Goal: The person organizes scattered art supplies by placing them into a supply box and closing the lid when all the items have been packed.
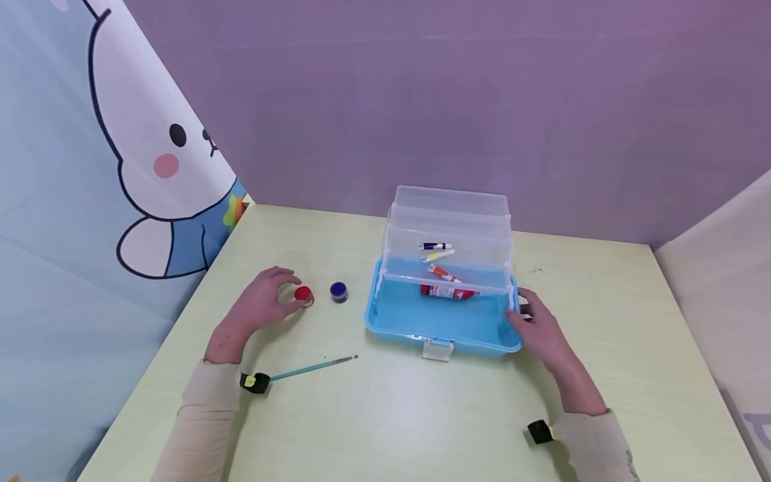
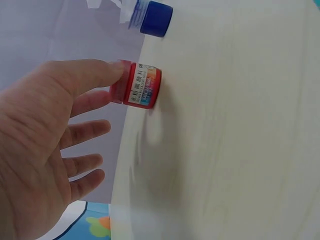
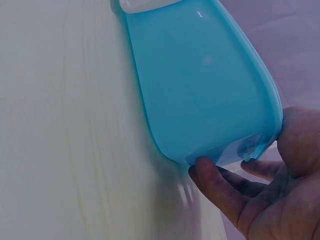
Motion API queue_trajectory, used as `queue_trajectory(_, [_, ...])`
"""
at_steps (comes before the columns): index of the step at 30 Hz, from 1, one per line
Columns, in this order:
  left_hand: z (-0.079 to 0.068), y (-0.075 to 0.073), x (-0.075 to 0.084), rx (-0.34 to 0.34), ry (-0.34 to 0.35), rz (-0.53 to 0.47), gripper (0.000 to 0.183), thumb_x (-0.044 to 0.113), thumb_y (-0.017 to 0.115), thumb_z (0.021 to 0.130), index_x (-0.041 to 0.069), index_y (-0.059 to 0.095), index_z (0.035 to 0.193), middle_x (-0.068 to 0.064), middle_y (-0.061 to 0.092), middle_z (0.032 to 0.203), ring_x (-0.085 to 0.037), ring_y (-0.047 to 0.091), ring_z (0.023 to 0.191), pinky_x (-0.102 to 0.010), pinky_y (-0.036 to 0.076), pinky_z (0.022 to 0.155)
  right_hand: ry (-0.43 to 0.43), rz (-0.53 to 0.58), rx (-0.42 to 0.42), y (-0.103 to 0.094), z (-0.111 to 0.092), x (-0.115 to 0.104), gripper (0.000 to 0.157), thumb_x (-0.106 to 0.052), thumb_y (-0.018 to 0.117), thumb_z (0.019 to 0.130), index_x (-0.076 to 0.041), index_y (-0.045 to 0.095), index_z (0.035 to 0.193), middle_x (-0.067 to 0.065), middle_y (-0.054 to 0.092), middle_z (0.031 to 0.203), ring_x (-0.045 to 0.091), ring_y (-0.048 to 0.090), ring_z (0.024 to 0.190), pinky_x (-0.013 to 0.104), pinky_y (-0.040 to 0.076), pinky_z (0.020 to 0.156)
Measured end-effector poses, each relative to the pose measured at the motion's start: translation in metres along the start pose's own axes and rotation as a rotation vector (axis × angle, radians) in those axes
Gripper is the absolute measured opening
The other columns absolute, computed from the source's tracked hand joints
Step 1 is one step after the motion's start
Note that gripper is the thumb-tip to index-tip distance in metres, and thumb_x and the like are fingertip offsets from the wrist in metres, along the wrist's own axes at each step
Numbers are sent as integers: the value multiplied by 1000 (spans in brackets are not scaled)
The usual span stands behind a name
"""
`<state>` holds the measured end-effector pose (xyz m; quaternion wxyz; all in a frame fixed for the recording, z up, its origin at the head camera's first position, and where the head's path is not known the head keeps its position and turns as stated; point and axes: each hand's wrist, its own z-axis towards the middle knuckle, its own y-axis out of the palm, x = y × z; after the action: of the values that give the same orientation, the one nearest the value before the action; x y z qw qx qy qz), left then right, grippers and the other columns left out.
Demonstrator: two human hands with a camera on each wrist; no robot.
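In the left wrist view, a red paint jar (image 2: pixel 144 86) with a white label stands on the table, and my left hand (image 1: pixel 265 300) pinches its lid between thumb and forefinger. The other fingers spread loosely away from the jar. Just to the right is a blue-lidded paint jar (image 1: pixel 339 292). My right hand (image 1: pixel 540 329) holds the right end of a light blue plastic box (image 1: pixel 444 328), fingers against its end wall. The box's clear lid (image 1: pixel 448 217) is raised. A red paint tube (image 1: pixel 447 292) and several smaller tubes show in the box, seen partly through clear plastic.
A paintbrush (image 1: pixel 314 367) with a teal handle lies on the pale wooden table (image 1: pixel 421 422) by the left wrist. A purple cloth backdrop (image 1: pixel 385 107) rises behind the table, and a rabbit-print cloth (image 1: pixel 66 201) hangs at the left.
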<state>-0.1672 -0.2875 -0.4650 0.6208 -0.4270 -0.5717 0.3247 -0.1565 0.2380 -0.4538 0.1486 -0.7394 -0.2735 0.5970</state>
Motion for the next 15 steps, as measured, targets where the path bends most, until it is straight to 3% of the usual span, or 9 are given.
queue_trajectory(15, [10, 9, -1, -48, -38, -5, 37, 37, 82, 77, 13, 71, 103, -14, 50, 136, -38, 34, 132, -59, 36, 103, -3, 5, 3, 0, 2, 3, 60, -29, 48, 102, -10, 23, 153, 29, 46, 131, 45, 50, 113, 53, 50, 88])
